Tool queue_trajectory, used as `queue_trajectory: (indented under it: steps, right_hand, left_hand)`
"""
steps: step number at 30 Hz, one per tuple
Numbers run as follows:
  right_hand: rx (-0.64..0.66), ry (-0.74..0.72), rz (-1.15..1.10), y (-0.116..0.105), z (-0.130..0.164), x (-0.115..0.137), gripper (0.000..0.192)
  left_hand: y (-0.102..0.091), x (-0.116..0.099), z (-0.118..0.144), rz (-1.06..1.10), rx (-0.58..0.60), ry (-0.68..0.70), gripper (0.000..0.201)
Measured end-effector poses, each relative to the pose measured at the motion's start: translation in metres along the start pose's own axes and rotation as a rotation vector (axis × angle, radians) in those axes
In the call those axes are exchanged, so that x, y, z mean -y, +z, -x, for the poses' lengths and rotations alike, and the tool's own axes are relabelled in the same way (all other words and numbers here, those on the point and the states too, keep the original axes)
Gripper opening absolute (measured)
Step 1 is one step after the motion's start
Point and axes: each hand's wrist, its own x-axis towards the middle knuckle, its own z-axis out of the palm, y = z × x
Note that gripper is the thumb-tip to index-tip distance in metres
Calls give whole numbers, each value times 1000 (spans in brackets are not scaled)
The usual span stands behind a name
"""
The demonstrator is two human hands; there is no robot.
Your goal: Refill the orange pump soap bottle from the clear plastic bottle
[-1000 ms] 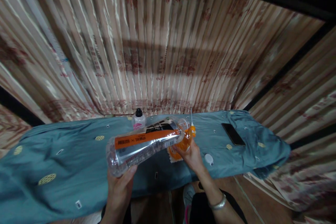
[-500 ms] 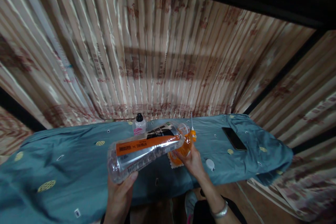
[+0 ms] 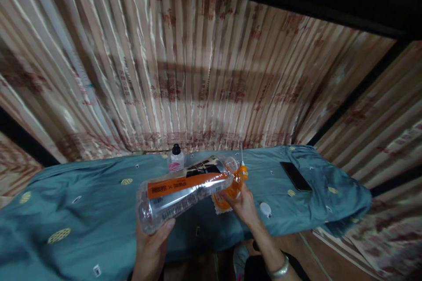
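The clear plastic bottle (image 3: 184, 193) with the orange label band lies tilted almost on its side above the teal cloth (image 3: 82, 202). Its base rests in the left hand (image 3: 152, 246), whose fingers wrap it from below with the thumb on the near side. Its open mouth points up and to the right, meeting the top of a small orange bottle (image 3: 232, 186). The right hand (image 3: 243, 204) closes around that orange bottle and holds it over a pale mat (image 3: 218, 204) on the cloth, with a thin white nozzle standing up beside its orange cap. A white bottle cap (image 3: 264, 208) lies on the cloth just right of the right hand. A small bottle with a black cap (image 3: 176, 160) stands behind the clear bottle. A dark phone (image 3: 296, 176) lies flat, well to the right. A striped curtain (image 3: 198, 74) hangs behind.
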Motion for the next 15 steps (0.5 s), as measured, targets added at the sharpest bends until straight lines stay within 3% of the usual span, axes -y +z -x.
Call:
queue_trajectory:
  steps: [9,15]
  right_hand:
    - [-16,2,31,-1,0,-1,60]
    - [-5,5,26,-2,-1,-3,60]
  left_hand:
    - [15,-5,7,14,-60,44,84]
    - [7,-4,2,4,-29,-17,86]
